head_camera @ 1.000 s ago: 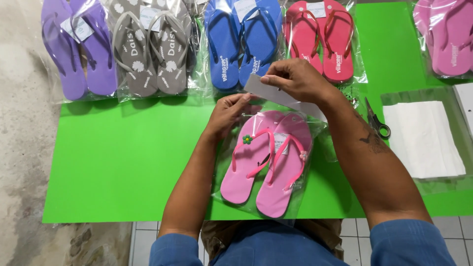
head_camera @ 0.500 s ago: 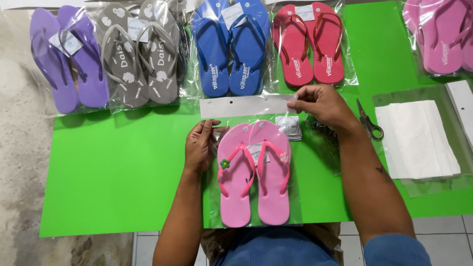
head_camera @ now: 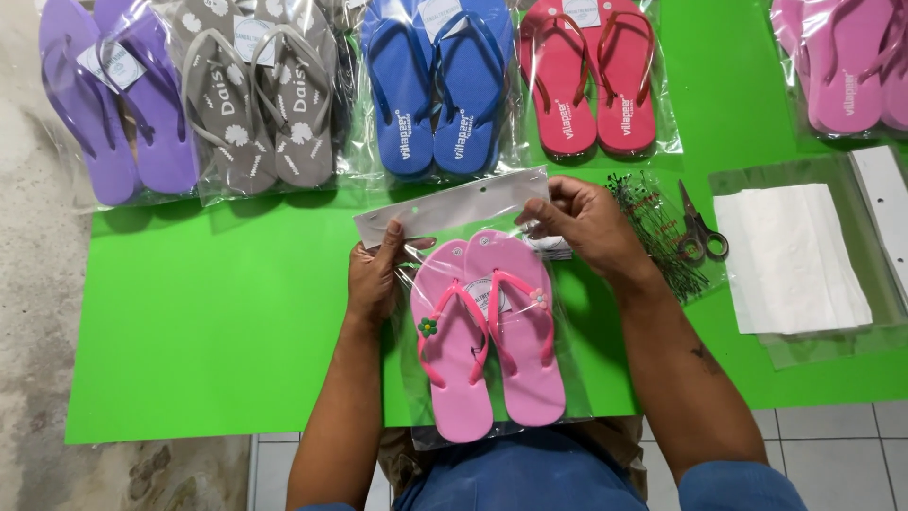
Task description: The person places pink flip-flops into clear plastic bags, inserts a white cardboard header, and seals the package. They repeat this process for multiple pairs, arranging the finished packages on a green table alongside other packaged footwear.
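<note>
Head view. A pair of pink flip-flops (head_camera: 492, 331) lies sealed in a clear, glossy plastic bag (head_camera: 567, 378) at the 6 o'clock part of the green sheet (head_camera: 208, 322), toes toward 12 o'clock. The soles are smooth foam with rounded toe ends; the straps are a brighter pink, and a small green flower stud sits on the left strap. A flat grey-white card header (head_camera: 445, 203), rectangular with small punched holes, spans the bag's top edge.

The left hand (head_camera: 374, 279) is closed on the header's 9 o'clock end, thumb on top and fingers curled under the bag edge. The right hand (head_camera: 586, 222) pinches the header's 3 o'clock end between thumb and fingertips, partly closed.

At 3 o'clock of the right hand lies a bundle of thin dark pins (head_camera: 653, 227), then metal scissors (head_camera: 700, 232). Further toward 3 o'clock, a stack of white sheets (head_camera: 794, 255) rests in a clear sleeve.

Along the 12 o'clock edge, bagged pairs lie in a row: purple flip-flops (head_camera: 113, 104), grey flip-flops (head_camera: 260, 104) with daisy prints, blue flip-flops (head_camera: 435, 85), red flip-flops (head_camera: 591, 80), and another pink pair (head_camera: 842, 66) at 1 o'clock.
</note>
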